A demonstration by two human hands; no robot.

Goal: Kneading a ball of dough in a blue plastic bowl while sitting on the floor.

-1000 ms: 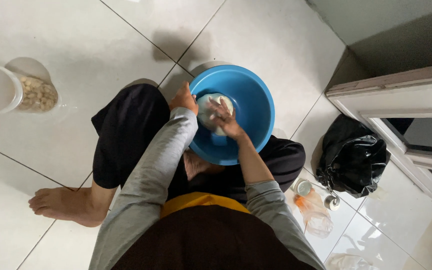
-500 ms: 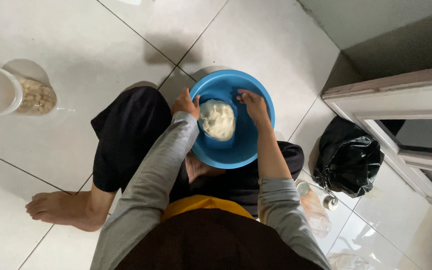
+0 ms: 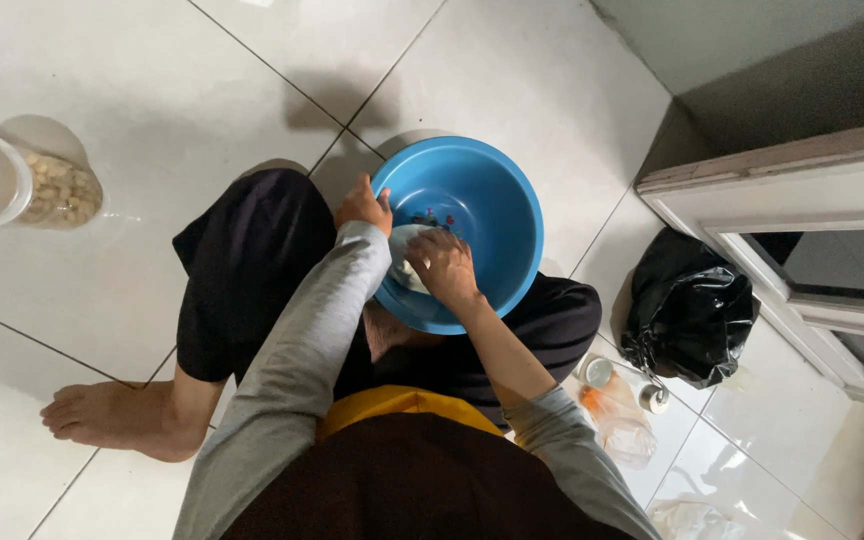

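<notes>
A round blue plastic bowl [image 3: 487, 200] rests between my knees on the white tiled floor. My left hand [image 3: 362, 205] grips its near-left rim. My right hand [image 3: 440, 265] presses down inside the bowl on a pale lump of dough [image 3: 402, 262], most of which is hidden under the fingers. Grey sleeves cover both my arms.
A clear jar of pale nuts [image 3: 52, 188] stands at the far left. A black plastic bag [image 3: 687, 310] lies to the right by a white door frame [image 3: 752, 200]. Small jars [image 3: 600, 372] and clear plastic bags [image 3: 617, 420] sit by my right side. My bare foot [image 3: 102, 415] rests lower left.
My right hand left the bowl's far rim and came down onto the dough, covering it. The left hand stays on the rim.
</notes>
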